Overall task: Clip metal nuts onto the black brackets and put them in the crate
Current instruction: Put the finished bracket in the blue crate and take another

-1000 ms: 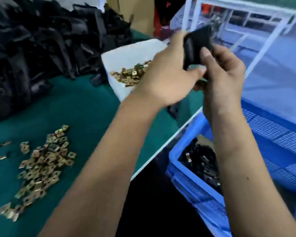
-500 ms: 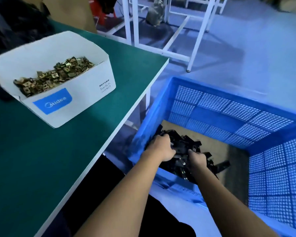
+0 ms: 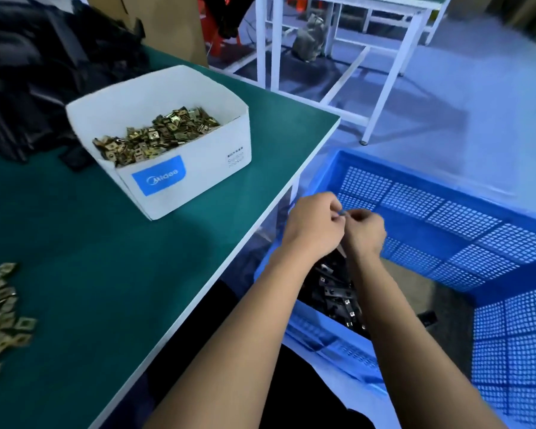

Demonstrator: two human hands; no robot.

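Both hands hover together above the near-left corner of the blue crate (image 3: 446, 181). My left hand (image 3: 314, 226) and my right hand (image 3: 367, 232) have curled fingers that meet at a small grey piece (image 3: 343, 213), pinched between them; it is too small to identify. Below the wrists, black brackets (image 3: 331, 289) with metal nuts clipped on lie heaped in the crate. A white box (image 3: 180, 178) of brass-coloured nuts (image 3: 158, 134) stands on the green table (image 3: 112, 274).
Loose nuts (image 3: 0, 308) lie at the table's left edge. A pile of black brackets (image 3: 44, 72) fills the far left. The table's white edge runs diagonally beside the crate. A white table frame (image 3: 381, 97) stands on the floor beyond.
The bracket held up a second ago went down into the crate. Both hands have since risen from the heap and now meet above the crate's corner. The view swung back left.
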